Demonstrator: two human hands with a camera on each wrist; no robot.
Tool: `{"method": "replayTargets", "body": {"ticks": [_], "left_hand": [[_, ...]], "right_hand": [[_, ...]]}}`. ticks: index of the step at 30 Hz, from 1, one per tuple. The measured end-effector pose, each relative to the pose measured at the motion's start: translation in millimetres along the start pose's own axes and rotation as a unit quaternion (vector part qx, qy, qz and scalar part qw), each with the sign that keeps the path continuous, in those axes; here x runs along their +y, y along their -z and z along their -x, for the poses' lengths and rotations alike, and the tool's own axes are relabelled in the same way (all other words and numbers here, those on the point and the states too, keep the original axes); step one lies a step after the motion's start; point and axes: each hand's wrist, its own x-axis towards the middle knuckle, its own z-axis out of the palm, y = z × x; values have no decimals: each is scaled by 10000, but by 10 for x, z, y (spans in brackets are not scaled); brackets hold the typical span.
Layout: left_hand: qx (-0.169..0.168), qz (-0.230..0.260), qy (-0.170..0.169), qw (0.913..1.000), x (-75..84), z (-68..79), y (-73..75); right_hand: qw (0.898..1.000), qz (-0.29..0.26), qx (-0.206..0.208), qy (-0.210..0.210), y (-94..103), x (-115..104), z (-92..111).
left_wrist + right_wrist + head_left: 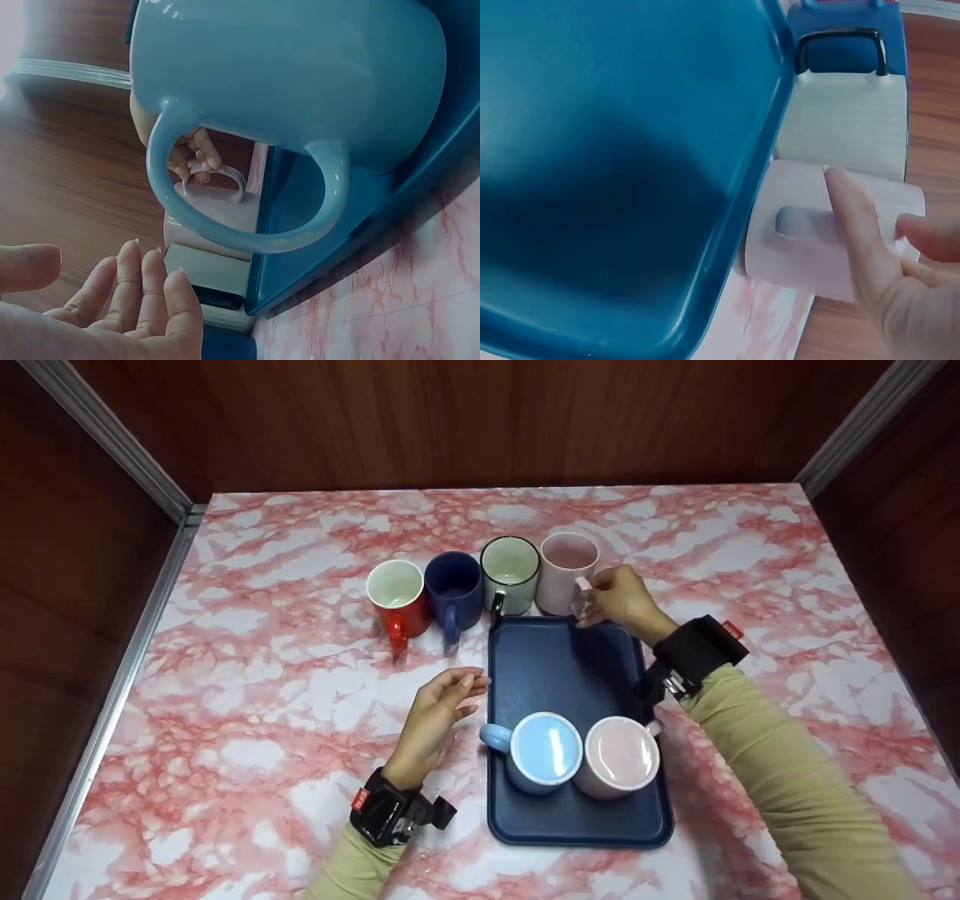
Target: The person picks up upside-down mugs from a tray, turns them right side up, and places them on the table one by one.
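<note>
The pale pink ceramic mug (556, 585) stands upright at the right end of the back row, its long axis vertical, just beyond the far edge of the dark blue rectangular tray (536, 664). And here's the relation that counts: its handle faces the right hand (624, 601), clearly the nearer of the two! The fingers are right at that handle, one lying across it in the right wrist view, the thumb over toward the rim; whether they truly grip, I can't tell. On the mug's left, just beside it, sits the white mug with black rim and handle (519, 598). The left hand (433, 718), relaxed, holds nothing, waiting beside the tray's left edge, well apart from the pink mug. Nearer to it is the glossy light blue mug (545, 750), on the tray's near half, handle pointing left over the edge.
</note>
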Motion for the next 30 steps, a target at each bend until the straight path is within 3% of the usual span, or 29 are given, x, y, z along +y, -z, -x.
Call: {"method": "replayTargets", "body": {"ticks": [11,19,30], "left_hand": [[14,-191,-10,9998,-22,-12,17],[-19,-348,21,9994,-35,-22,8],[-37,-390,82,9992,-26,-11,-4]], "right_hand": [[9972,-245,-663,-249,45,30,16],[9948,-310,-906,-351,44,86,47],[9879,986,-1190,-151,60,114,219]]}}
